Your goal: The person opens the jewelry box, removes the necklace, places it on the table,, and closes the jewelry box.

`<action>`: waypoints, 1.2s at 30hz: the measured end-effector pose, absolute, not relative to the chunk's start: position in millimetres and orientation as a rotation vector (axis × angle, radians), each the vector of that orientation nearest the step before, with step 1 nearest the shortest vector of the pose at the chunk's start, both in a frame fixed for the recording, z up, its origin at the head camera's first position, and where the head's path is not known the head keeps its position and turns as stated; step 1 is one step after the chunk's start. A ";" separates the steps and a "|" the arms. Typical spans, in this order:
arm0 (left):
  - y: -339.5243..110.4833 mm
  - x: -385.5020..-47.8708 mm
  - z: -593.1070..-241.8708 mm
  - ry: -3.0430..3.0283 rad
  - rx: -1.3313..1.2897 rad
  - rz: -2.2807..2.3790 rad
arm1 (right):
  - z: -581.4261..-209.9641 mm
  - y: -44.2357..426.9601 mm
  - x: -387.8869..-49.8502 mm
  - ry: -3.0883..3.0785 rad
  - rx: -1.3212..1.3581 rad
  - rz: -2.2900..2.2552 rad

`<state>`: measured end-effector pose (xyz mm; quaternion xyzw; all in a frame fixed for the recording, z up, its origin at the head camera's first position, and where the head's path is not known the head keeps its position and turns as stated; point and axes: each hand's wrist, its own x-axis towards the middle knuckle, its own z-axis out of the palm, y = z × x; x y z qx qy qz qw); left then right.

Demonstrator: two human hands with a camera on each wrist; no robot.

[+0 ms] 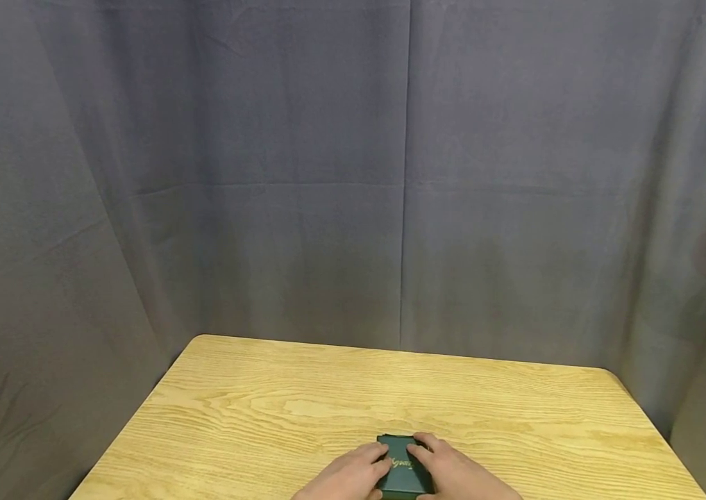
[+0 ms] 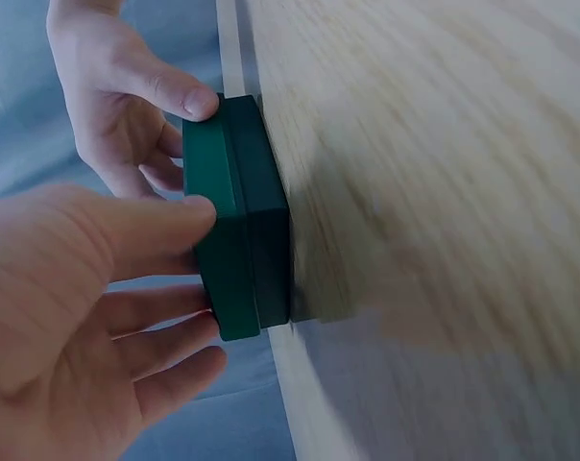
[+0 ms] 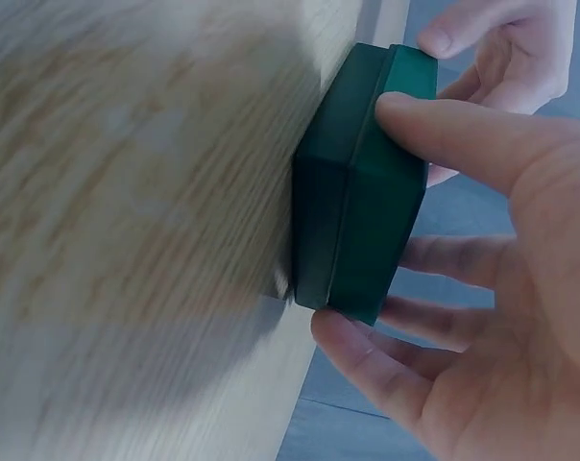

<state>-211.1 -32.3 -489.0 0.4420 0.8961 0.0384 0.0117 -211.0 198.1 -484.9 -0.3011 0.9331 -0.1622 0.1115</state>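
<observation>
A grey curtain (image 1: 296,139) is hung behind the scene, well apart from the work; no hazard is expected from it. By the wood-grained counter (image 1: 253,403) the box is supported; should the surface prove slippery, the box could be slid aside by an uneven push. The left grip (image 1: 353,474) and right grip (image 1: 457,476) are placed at opposite sides of the box, which is grasped by each between thumb and fingers. If one side were lifted sooner than the other, tilting or jamming could be caused. The green box (image 1: 402,476) is seen flat on the counter, between the two grips, at the lower middle of the head view. The brighter lid (image 2: 230,269) is seated over the darker base (image 2: 269,259); because contact is made chiefly with the lid, the base could be left behind or dropped if the fit were loose. The gold lettering (image 1: 402,464) is the smallest feature; scuffing by fingertips is judged a minor risk.
</observation>
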 end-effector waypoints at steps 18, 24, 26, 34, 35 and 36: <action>-40.9 -224.1 -503.7 2.487 1.014 0.888 | -489.2 198.8 -215.4 2.713 -0.801 -0.661; -39.1 -225.4 -503.7 2.454 0.907 0.981 | -487.6 196.8 -216.5 2.687 -0.755 -0.683; -38.5 -225.7 -502.5 2.473 0.887 0.957 | -487.3 196.2 -216.4 2.694 -0.739 -0.669; -35.6 -227.4 -504.3 2.543 0.853 0.836 | -488.9 195.6 -219.0 2.717 -0.710 -0.605; -35.1 -227.2 -504.1 2.559 0.861 0.806 | -489.2 195.4 -219.3 2.718 -0.708 -0.601; -34.7 -227.0 -503.7 2.575 0.869 0.775 | -489.4 195.1 -219.6 2.720 -0.704 -0.596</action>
